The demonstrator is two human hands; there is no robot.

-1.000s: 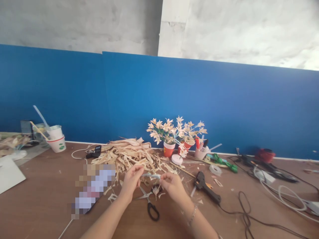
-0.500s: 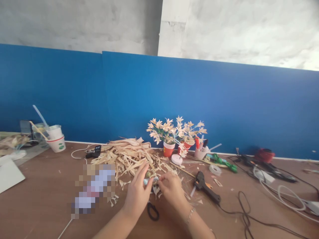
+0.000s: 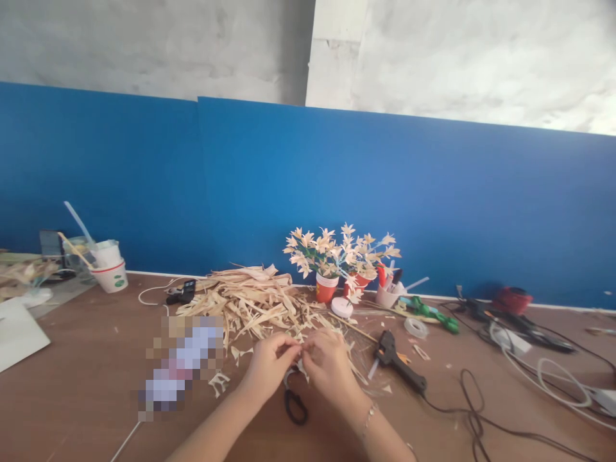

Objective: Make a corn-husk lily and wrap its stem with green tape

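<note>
My left hand [image 3: 270, 367] and my right hand [image 3: 328, 369] meet fingertip to fingertip above the table, at the near edge of a heap of dried husk strips [image 3: 262, 295]. Both are closed in a pinch. Whatever lies between the fingers is hidden or too small to name. Scissors with black handles [image 3: 295, 408] rest on the table just below the hands, their blades partly covered. Small cut husk pieces [image 3: 219, 384] lie left of my left hand. To the right of my right hand is a black glue gun [image 3: 399, 366] with its cord.
Husk flowers [image 3: 344, 253] stand in red cups [image 3: 326, 289] at the back, near a tape roll [image 3: 416, 328] and green tape [image 3: 436, 316]. White cups [image 3: 110, 276] are at left. Cables [image 3: 543, 378] cross the right side. A blue partition [image 3: 240, 179] closes the rear.
My left hand has lowered slightly and its raised fingers have curled into a pinch against my right fingertips. A light blue piece seen between the hands is now hidden.
</note>
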